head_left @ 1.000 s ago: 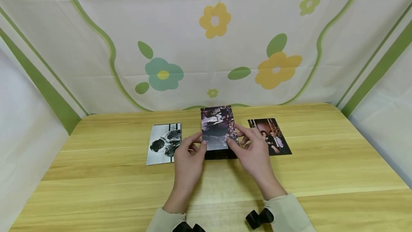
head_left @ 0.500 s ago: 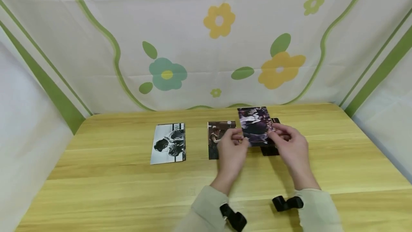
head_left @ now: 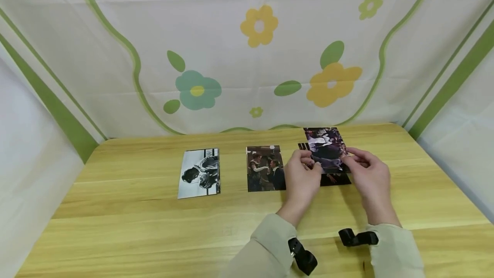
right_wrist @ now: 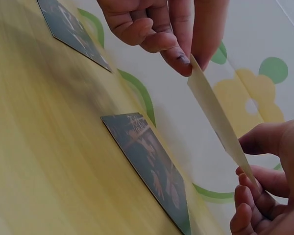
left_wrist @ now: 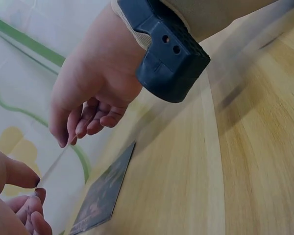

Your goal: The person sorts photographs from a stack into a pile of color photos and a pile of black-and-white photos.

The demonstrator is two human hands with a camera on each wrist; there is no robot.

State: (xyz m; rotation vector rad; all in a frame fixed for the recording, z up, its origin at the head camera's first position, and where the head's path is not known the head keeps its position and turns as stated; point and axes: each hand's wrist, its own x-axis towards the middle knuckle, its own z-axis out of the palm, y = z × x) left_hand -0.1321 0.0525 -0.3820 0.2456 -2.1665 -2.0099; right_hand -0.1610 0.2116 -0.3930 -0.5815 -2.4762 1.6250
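Both hands pinch a purple-toned photo card (head_left: 327,151) by its opposite sides, the left hand (head_left: 302,179) on one edge and the right hand (head_left: 368,181) on the other. In the right wrist view the held card (right_wrist: 218,115) shows its pale back and hangs above the table, apart from it. Beneath it lies a dark photo card (right_wrist: 149,166), mostly covered by the held one in the head view. Just left of the left hand is a photo card of two people (head_left: 264,173). Farther left lies a black-and-white photo card (head_left: 199,174), with another card's edge peeking out under it.
The cards lie in a row on a wooden table (head_left: 154,235). A white cloth (head_left: 227,33) with printed flowers rises behind the table's back edge. Black wrist devices (head_left: 302,256) sit at both sleeves.
Both hands have carried the purple-toned card to the right, from above the middle card to above the right one. The middle card of two people has come into view.
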